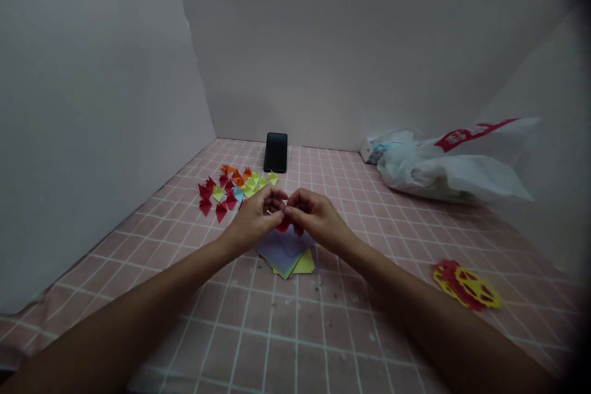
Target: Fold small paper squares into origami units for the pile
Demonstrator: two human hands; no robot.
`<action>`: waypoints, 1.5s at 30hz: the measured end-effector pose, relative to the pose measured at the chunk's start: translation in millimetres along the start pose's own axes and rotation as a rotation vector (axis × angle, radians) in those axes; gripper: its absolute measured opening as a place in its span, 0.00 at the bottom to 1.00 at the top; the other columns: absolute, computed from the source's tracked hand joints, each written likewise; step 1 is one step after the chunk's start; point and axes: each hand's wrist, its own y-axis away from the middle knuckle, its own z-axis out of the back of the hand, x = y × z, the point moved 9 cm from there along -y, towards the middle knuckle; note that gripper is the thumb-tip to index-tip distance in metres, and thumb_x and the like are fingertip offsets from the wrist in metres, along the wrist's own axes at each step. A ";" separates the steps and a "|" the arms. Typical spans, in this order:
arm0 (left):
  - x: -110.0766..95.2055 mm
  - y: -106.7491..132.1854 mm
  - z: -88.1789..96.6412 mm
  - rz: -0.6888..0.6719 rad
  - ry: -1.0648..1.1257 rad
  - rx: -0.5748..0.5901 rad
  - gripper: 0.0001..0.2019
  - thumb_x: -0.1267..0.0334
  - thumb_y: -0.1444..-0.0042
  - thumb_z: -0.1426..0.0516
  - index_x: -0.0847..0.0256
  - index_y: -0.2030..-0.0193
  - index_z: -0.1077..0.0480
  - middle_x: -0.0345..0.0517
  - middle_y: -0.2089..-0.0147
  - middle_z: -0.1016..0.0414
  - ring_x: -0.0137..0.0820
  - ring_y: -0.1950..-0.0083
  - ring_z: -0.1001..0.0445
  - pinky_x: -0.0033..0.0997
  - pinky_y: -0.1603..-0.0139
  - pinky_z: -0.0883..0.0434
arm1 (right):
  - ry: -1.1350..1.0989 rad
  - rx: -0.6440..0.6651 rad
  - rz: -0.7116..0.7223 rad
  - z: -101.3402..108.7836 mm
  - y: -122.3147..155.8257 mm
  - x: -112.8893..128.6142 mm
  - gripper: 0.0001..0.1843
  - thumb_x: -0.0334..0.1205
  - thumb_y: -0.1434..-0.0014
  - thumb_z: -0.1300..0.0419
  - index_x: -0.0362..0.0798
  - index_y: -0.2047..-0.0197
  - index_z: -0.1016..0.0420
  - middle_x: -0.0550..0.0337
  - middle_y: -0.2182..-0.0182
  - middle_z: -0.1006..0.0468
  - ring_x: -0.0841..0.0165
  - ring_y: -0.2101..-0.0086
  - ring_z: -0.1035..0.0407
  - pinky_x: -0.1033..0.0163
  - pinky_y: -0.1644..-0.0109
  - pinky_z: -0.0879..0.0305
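Origami birds (238,194) (red, orange, ylw, 1 blue) on pink grid surface (258,332), back L of paper stack (281,253). L hand (256,215) & R hand (321,218) close tog. over stack's far edge, both pinching red paper pc (283,227) betw. Blk phone (276,152) beyond stack. Sm. box (367,151), then white plastic bag (429,175) w/ red print, back R of stack. Ylw/red cutouts (467,286) well R of stack.

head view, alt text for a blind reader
The left hand and right hand hold a small red piece over stacked colored paper on a pink gridded table. Folded paper figures sit left, a phone and white plastic bag farther back, cutouts right.
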 end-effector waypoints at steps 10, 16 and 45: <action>0.6 2.6 6.3 0.028 0.067 -0.087 0.13 0.55 0.40 0.42 0.61 0.54 0.32 0.46 0.58 0.28 0.31 0.60 0.26 0.30 0.64 0.26 | -0.003 -0.272 0.063 23.8 3.3 7.4 0.07 0.37 0.44 0.41 0.49 0.73 0.35 0.67 0.82 0.30 0.75 0.82 0.35 0.67 0.79 0.39; -0.9 6.3 -4.8 -0.005 0.022 -0.046 0.25 0.58 0.51 0.32 0.59 0.48 0.33 0.50 0.46 0.29 0.29 0.61 0.25 0.29 0.64 0.26 | -0.136 -0.420 0.072 32.2 9.9 8.0 0.09 0.42 0.43 0.40 0.50 0.70 0.36 0.67 0.83 0.29 0.73 0.82 0.35 0.66 0.76 0.36; 12.0 0.6 -2.6 0.103 0.303 0.082 0.18 0.61 0.44 0.35 0.59 0.48 0.34 0.42 0.62 0.24 0.26 0.67 0.26 0.28 0.63 0.29 | -0.304 -0.214 0.052 10.7 4.8 -3.1 0.13 0.48 0.42 0.37 0.48 0.67 0.33 0.70 0.81 0.32 0.77 0.84 0.39 0.70 0.80 0.42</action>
